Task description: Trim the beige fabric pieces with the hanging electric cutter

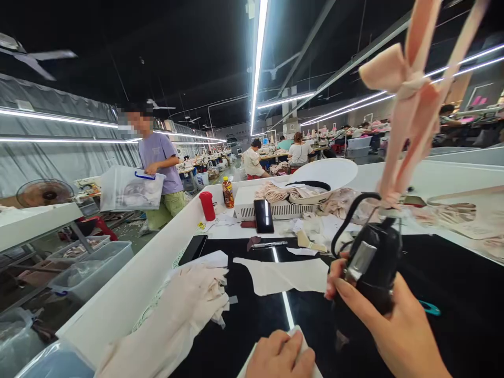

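In the head view, the black tool (380, 252) is in the right hand (397, 325), raised above the dark tabletop (252, 325); that hand is clamped on its body, thumb on the near side and fingertips curling round by the metal plate (362, 260). I judge it hard, stiff and fairly weighty for its bulk, smooth enough to slip from a loose grip, so the broad body is the place to hold it, clear of the wire loop and the black cord (346, 215). Its casing is dark and blocky, with a shiny plate on the side. Above it hangs a knotted pink strip (413, 110), which looks soft, light and stretchy. The left hand (279, 357) lies on a white piece (307, 346) at the bottom edge, fingers close together; I cannot tell whether they pinch it. Beyond lies a pale flat piece (279, 275), thin and probably limp, best lifted by an edge.
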Action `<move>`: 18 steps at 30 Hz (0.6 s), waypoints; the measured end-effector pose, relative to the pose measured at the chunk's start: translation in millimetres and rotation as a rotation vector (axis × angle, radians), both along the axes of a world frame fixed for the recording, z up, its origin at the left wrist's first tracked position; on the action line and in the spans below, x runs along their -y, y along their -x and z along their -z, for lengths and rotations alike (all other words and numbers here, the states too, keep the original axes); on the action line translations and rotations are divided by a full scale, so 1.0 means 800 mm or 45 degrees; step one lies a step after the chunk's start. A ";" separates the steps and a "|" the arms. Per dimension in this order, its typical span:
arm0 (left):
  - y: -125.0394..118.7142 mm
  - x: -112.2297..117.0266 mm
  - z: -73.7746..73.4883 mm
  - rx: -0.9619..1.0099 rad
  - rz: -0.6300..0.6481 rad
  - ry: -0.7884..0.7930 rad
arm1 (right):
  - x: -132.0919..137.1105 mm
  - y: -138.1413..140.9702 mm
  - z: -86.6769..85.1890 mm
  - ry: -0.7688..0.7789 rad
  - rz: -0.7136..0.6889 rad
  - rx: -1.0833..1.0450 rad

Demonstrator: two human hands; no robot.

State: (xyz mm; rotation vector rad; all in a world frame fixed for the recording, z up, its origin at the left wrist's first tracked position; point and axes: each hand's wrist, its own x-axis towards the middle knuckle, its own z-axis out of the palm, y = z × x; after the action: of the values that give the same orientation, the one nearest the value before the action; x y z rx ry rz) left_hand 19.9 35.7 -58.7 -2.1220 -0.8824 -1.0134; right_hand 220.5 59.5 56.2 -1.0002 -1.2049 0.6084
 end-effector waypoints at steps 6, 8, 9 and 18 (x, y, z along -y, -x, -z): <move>0.049 0.018 -0.057 -0.314 -0.036 0.359 | 0.037 -0.015 0.002 -0.070 -0.100 -0.184; 0.059 0.024 -0.072 -0.375 -0.039 0.331 | 0.047 -0.014 -0.003 -0.107 -0.158 -0.214; 0.060 0.027 -0.077 -0.400 -0.028 0.300 | 0.050 -0.014 -0.005 -0.117 -0.183 -0.221; 0.001 0.050 -0.061 -0.169 0.337 0.158 | 0.060 -0.005 -0.008 -0.115 -0.261 -0.274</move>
State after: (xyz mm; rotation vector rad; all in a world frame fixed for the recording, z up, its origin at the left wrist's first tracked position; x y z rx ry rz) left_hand 19.0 -4.2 -9.6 -2.4280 -0.6260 -0.9527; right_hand 224.2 11.8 62.5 -0.7206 -1.1398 0.7945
